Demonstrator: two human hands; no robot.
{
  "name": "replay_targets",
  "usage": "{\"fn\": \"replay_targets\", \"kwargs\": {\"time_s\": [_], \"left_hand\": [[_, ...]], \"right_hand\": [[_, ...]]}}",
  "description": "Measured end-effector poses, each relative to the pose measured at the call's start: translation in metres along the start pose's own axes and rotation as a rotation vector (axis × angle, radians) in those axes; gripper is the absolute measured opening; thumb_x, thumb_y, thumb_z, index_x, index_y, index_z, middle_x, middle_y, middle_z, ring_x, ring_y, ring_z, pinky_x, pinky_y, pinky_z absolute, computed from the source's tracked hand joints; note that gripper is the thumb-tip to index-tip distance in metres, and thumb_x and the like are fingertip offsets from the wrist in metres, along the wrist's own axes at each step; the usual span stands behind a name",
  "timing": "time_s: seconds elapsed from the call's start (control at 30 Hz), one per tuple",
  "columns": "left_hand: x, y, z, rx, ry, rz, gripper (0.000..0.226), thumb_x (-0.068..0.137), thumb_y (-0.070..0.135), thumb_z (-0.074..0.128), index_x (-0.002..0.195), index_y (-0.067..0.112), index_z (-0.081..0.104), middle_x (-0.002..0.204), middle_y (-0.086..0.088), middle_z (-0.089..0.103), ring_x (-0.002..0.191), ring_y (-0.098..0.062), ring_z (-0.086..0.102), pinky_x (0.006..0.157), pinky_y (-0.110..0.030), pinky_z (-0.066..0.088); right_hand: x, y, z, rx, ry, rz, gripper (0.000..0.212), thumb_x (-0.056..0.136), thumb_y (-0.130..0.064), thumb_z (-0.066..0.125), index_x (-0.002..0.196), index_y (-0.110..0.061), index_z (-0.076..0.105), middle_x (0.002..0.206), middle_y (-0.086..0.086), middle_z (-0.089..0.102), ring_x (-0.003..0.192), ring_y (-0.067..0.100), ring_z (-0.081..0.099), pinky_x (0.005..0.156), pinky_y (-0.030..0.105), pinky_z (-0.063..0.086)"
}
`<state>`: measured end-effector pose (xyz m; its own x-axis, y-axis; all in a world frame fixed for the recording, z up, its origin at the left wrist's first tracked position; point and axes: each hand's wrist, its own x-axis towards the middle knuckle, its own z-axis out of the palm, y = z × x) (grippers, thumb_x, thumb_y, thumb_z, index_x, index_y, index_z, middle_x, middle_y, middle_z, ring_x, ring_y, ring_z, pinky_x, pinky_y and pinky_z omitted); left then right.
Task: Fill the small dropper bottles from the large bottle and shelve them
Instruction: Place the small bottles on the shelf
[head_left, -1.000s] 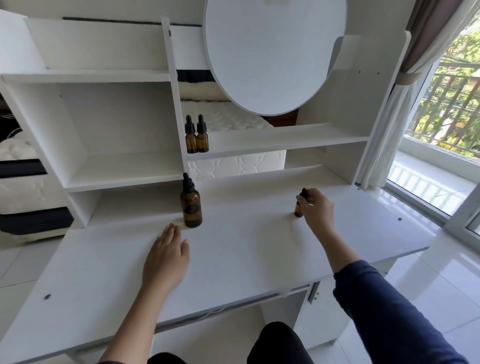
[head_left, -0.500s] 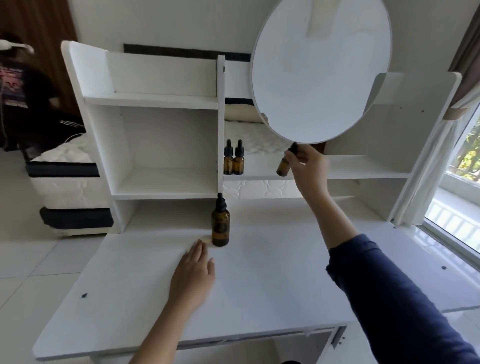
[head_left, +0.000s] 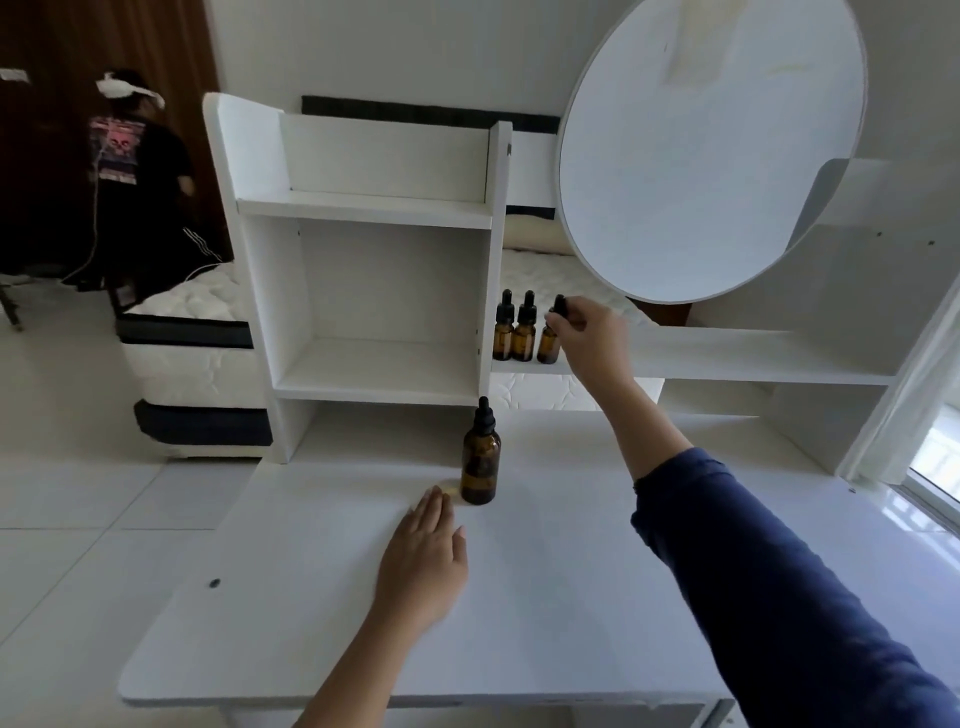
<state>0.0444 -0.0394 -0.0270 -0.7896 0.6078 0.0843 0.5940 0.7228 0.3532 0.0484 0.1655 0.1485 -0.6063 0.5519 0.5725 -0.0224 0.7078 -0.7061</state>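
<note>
Amber third bottle (head_left: 548, 343), pinched at its cap by the right hand (head_left: 589, 338), stands near the shelf (head_left: 753, 358) left end beside two others (head_left: 514, 332) and could knock them; the left hand (head_left: 423, 566) lies flat, empty.

A home bedroom: mattress (head_left: 192, 332) behind a white dressing table (head_left: 519, 597).

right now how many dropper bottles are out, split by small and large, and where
small dropper bottles: 3, in a row on the shelf, and a third gripped at the cap by the right hand
large bottle: 1, on the desk just beyond the left hand
total: 4
</note>
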Motion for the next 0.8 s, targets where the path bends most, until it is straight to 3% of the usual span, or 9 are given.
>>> {"fn": "replay_targets", "kwargs": {"time_s": [0.1, 0.27, 0.43, 0.57, 0.7, 0.8], "left_hand": [[0.0, -0.001, 0.0, 0.002, 0.001, 0.001, 0.053, 0.101, 0.031, 0.014, 0.149, 0.011, 0.002, 0.159, -0.002, -0.004, 0.146, -0.011, -0.004, 0.115, -0.023, -0.007], [0.001, -0.001, 0.0, -0.008, 0.007, -0.007, 0.054, 0.101, 0.032, 0.014, 0.149, 0.012, 0.002, 0.159, -0.002, -0.004, 0.146, -0.011, -0.004, 0.115, -0.024, -0.007], [-0.001, 0.002, -0.002, -0.023, 0.006, -0.013, 0.053, 0.101, 0.032, 0.015, 0.149, 0.012, 0.003, 0.159, -0.001, -0.003, 0.146, -0.011, -0.003, 0.114, -0.023, -0.008], [0.0, 0.001, -0.002, -0.053, 0.021, -0.015, 0.054, 0.1, 0.032, 0.019, 0.149, 0.013, 0.006, 0.159, -0.001, 0.001, 0.146, -0.011, 0.0, 0.116, -0.024, -0.004], [0.007, -0.001, -0.007, -0.207, 0.009, -0.05, 0.053, 0.097, 0.029, 0.036, 0.146, 0.012, 0.022, 0.157, -0.003, 0.016, 0.144, -0.016, 0.015, 0.116, -0.026, 0.012], [0.017, 0.004, -0.015, -0.5, 0.043, -0.159, 0.056, 0.091, 0.029, 0.053, 0.14, 0.013, 0.033, 0.149, -0.004, 0.033, 0.135, -0.02, 0.033, 0.106, -0.027, 0.027]], "right_hand": [[0.002, 0.0, 0.003, -0.012, -0.015, -0.003, 0.015, 0.089, -0.015, 0.057, 0.096, -0.004, 0.065, 0.09, 0.011, 0.069, 0.079, 0.017, 0.061, 0.056, 0.002, 0.039], [0.005, 0.002, 0.007, -0.023, -0.05, -0.008, 0.022, 0.087, -0.014, 0.06, 0.107, -0.005, 0.064, 0.1, 0.008, 0.069, 0.092, 0.017, 0.063, 0.077, 0.019, 0.044], [0.004, 0.005, 0.007, -0.032, -0.077, 0.013, 0.033, 0.087, -0.014, 0.061, 0.119, -0.007, 0.058, 0.11, 0.008, 0.066, 0.103, 0.017, 0.06, 0.085, 0.019, 0.042], [-0.007, 0.006, 0.007, -0.006, 0.043, -0.044, 0.042, 0.088, -0.011, 0.058, 0.129, -0.01, 0.047, 0.125, 0.008, 0.059, 0.115, 0.016, 0.055, 0.098, 0.029, 0.045], [-0.027, -0.001, 0.001, 0.09, 0.185, -0.238, 0.027, 0.088, -0.003, 0.053, 0.114, -0.008, 0.055, 0.11, 0.006, 0.064, 0.103, 0.014, 0.06, 0.092, 0.027, 0.05], [-0.048, -0.003, 0.006, 0.15, 0.075, -0.309, 0.021, 0.086, 0.0, 0.055, 0.106, -0.005, 0.058, 0.099, 0.004, 0.065, 0.09, 0.011, 0.063, 0.084, 0.02, 0.053]]}}
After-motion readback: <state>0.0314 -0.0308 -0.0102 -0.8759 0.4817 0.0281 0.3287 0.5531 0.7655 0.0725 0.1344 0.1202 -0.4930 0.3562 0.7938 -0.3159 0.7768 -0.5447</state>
